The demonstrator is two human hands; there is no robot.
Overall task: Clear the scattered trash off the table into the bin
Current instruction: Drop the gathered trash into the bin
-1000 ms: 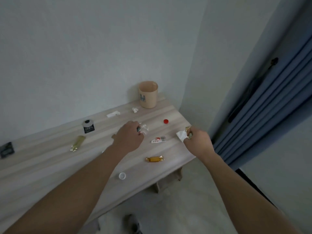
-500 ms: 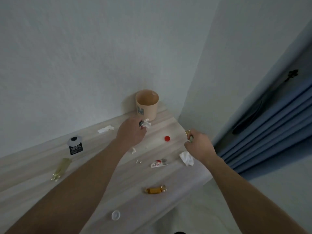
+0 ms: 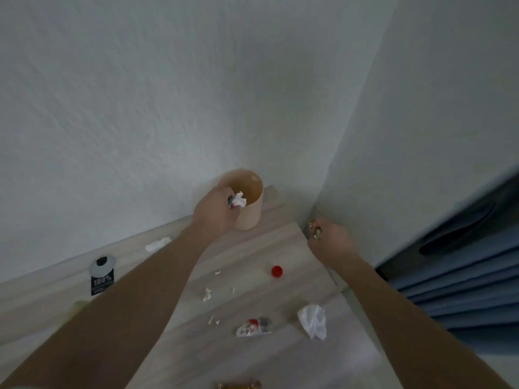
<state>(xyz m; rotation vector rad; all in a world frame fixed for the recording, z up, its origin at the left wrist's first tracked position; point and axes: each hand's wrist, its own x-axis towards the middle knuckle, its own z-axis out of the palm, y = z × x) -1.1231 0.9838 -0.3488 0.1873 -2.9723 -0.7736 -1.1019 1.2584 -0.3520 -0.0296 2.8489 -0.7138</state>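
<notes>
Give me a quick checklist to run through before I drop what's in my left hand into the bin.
1. The left hand grips the crumpled tissue: ok.
2. That crumpled tissue is over the mouth of the bin, just inside the near rim: ok.
3. The bin stands upright, mouth unblocked: ok.
4. What the dark bit held beside the tissue is: cannot tell.
5. The right hand grips its small gold piece, clear of the bin: ok.
6. The table is cleared: not ok; the red cap, tissue wad, red-and-white wrapper and small white scraps lie on it.
</notes>
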